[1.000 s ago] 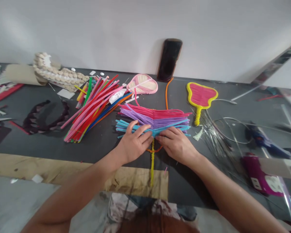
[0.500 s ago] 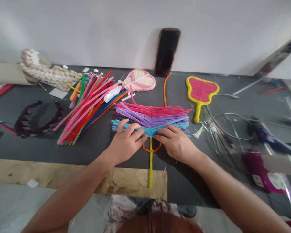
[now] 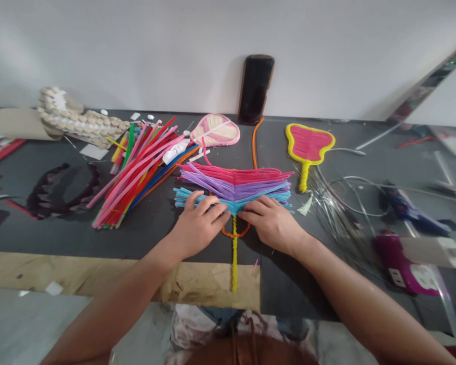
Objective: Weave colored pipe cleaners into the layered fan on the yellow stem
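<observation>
In front of me lies a fan-like piece of pipe cleaners in bands of red, purple (image 3: pixel 233 188) and light blue, joined along a middle line. A twisted yellow stem (image 3: pixel 234 258) runs down from its centre, with an orange pipe cleaner loop (image 3: pixel 231 234) across it. My left hand (image 3: pixel 201 223) has its fingers curled over the left half of the light blue pipe cleaners (image 3: pixel 233 207). On the right half, my right hand (image 3: pixel 273 223) pinches the same blue band near the middle. The fingertips' undersides and thumbs are partly hidden.
Left of the piece lies a bundle of loose pipe cleaners (image 3: pixel 137 177), beside a dark headband (image 3: pixel 41 200). A pink and yellow fan (image 3: pixel 309 144), thin wires (image 3: pixel 334 203) and a blue glue gun (image 3: pixel 410 210) lie to the right. A phone (image 3: pixel 256 88) leans on the wall.
The view has shifted slightly. Both hands stay on the light blue pipe cleaners, with hardly any movement of the fingers.
</observation>
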### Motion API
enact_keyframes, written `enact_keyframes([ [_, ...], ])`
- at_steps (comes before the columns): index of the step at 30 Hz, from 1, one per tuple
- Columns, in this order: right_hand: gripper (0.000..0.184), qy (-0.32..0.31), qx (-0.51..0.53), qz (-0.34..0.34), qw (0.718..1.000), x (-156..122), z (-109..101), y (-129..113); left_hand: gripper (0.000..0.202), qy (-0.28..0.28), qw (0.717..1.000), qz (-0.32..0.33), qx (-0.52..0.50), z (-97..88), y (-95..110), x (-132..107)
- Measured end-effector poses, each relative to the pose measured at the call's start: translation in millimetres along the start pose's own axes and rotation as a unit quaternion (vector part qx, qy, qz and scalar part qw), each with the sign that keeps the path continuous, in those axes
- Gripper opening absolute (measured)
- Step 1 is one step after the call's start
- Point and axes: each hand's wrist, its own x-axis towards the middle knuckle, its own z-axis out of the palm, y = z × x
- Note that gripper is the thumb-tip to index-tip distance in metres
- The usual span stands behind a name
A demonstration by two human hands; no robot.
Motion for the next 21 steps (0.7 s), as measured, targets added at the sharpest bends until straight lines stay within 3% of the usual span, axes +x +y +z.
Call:
enact_keyframes([
  [12,0.03,0.004,-0.007,-0.006,1.0,-1.1,0.1,1.1,0.032,-0.072,0.994,-0.02,-0.086,-6.8,1.2,2.2],
  [21,0.031,0.005,0.007,0.007,1.0,-0.5,1.3,1.3,0.032,-0.084,0.993,-0.024,-0.08,-6.7,-4.2,0.1],
])
